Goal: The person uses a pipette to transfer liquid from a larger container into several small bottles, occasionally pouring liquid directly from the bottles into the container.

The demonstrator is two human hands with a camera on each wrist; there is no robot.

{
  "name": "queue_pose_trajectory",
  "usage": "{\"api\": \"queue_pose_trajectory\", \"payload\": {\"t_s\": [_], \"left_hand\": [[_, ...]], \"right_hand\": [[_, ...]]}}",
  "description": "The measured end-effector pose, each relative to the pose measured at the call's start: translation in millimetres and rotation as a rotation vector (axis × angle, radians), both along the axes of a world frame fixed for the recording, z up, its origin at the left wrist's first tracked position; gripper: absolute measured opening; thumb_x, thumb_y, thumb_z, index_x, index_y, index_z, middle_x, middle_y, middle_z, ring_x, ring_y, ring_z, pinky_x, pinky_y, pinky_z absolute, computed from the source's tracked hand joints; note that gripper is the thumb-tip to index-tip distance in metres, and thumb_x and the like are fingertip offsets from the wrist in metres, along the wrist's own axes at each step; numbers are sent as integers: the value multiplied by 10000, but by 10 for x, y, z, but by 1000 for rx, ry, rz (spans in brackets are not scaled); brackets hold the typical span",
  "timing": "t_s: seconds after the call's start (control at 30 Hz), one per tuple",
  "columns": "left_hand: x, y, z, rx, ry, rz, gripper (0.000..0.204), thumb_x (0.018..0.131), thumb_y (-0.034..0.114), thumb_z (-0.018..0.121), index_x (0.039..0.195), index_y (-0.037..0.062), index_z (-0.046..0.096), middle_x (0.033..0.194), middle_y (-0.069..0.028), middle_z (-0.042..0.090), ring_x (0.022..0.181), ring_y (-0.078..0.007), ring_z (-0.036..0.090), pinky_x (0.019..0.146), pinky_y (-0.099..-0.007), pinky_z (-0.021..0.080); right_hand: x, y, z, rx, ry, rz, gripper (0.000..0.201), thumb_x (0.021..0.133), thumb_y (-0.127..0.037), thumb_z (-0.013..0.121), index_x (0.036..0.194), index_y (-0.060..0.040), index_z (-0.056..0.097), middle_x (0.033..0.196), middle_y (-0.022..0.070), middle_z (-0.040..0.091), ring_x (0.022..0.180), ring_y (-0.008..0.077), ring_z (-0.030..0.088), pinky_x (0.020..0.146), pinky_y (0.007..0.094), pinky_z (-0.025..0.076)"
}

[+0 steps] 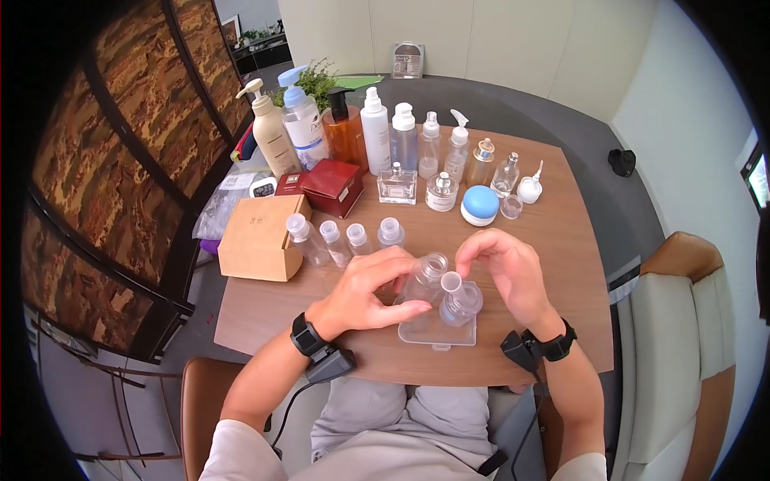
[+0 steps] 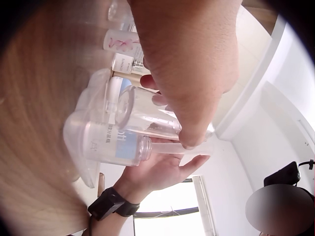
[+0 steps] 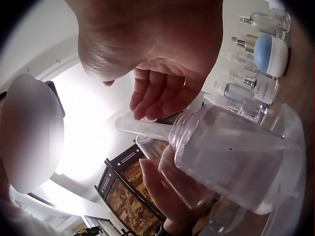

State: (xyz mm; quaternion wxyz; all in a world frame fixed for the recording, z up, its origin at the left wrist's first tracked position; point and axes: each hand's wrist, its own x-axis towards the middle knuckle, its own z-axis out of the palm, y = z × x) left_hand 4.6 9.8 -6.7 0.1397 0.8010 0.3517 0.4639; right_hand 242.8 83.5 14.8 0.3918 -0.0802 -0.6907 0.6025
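Note:
My left hand grips an uncapped clear bottle between thumb and fingers, its threaded mouth facing up. Beside it a second clear bottle, with a blue and white label, stands on a clear plastic tray. A translucent tube with a round open end sticks up from this bottle's neck. Around the tube's far side curves my right hand, fingers loosely bent and fingertips close to the tube, holding nothing. The left wrist view shows the right palm behind the tube.
Several small clear bottles stand just beyond my left hand, near a cardboard box. Pump and spray bottles line the back. Perfume bottles, a blue-lidded jar and a dark red box sit before them.

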Motion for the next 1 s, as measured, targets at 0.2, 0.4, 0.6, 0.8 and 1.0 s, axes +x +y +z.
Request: {"api": "queue_pose_trajectory", "payload": {"t_s": [0.2,0.4,0.6,0.8,1.0], "left_hand": [[-45,17,-71,40,-40,66,455,721,180,844,1101,-3,672,854,-61,611,632,-132,541,542,-255,444],[-72,16,-74,112,-101,100,473,720,173,844,1120,-6,666,887,-60,621,638,-118,529,539,-245,435],[-61,14,-82,103,-123,99,480,717,163,846,1124,-15,662,884,-64,615,637,-114,529,530,-244,432],[-61,10,-96,75,-127,100,478,712,160,847,1115,-18,663,858,-62,597,629,-118,530,525,-246,430],[-57,11,-57,138,-122,87,453,715,152,848,1094,-14,664,812,-58,576,605,-126,519,506,-259,415]], "right_hand": [[-10,-55,45,-6,1,12,299,994,-275,585,1075,10,626,1035,68,632,951,152,606,886,323,479],[-117,-62,34,205,-55,-155,266,915,-151,667,1124,8,625,1063,81,633,933,159,589,868,313,479],[-66,-72,69,161,-180,-57,360,921,-203,658,1218,-4,614,1085,96,665,925,167,603,873,320,478],[-30,-120,138,233,-228,26,342,1003,-299,534,1135,0,632,1022,91,675,956,167,635,844,328,490],[-80,-218,145,-209,102,91,316,1038,-287,435,938,-14,559,909,117,625,857,209,611,820,349,476]]}}
